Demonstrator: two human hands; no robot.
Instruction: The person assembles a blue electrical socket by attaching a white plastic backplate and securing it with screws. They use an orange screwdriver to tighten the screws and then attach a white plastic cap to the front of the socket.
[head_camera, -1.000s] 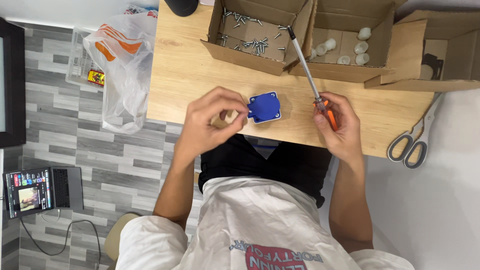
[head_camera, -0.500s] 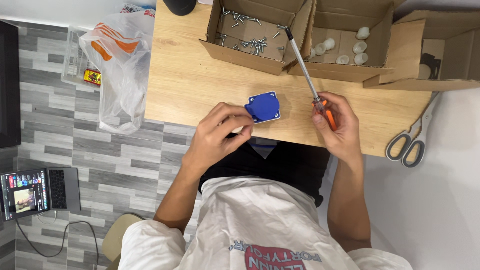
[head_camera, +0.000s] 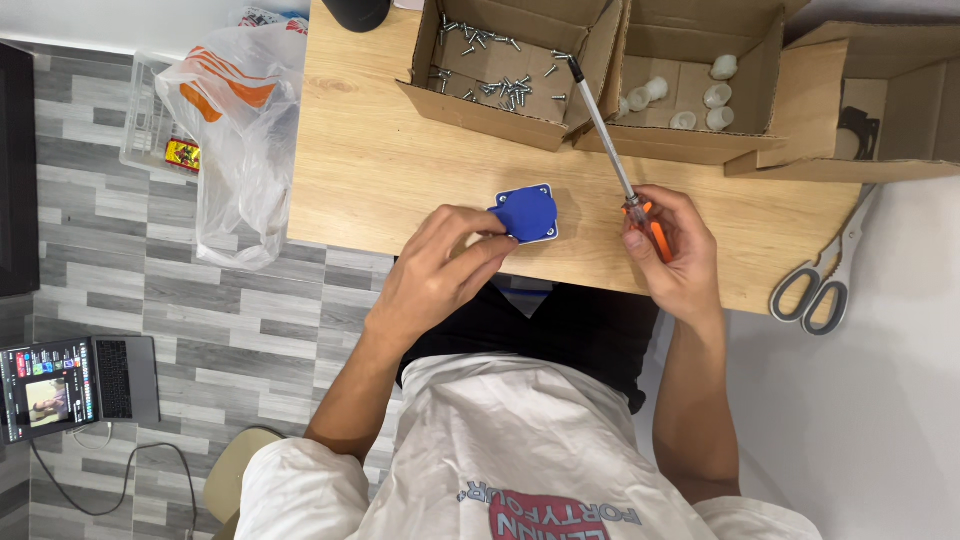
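A small blue square plate (head_camera: 527, 214) with screws at its corners lies on the wooden table (head_camera: 380, 170) near the front edge. My left hand (head_camera: 440, 262) grips the plate's left edge between thumb and fingers. My right hand (head_camera: 672, 250) is closed around the orange handle of a screwdriver (head_camera: 612, 150). Its long metal shaft points up and to the left, with the tip over the edge of a cardboard box. The screwdriver is apart from the blue plate.
An open cardboard box (head_camera: 500, 62) holds several loose screws. Beside it, another box (head_camera: 700, 80) holds several small white pieces, and a third box (head_camera: 880, 110) stands at the right. Scissors (head_camera: 822, 285) overhang the table's right edge. A plastic bag (head_camera: 235, 130) and a laptop (head_camera: 70, 385) sit on the floor.
My left hand slid down and left, from covering the plate's left side to pinching its edge. The screwdriver has stayed almost still in my right hand.
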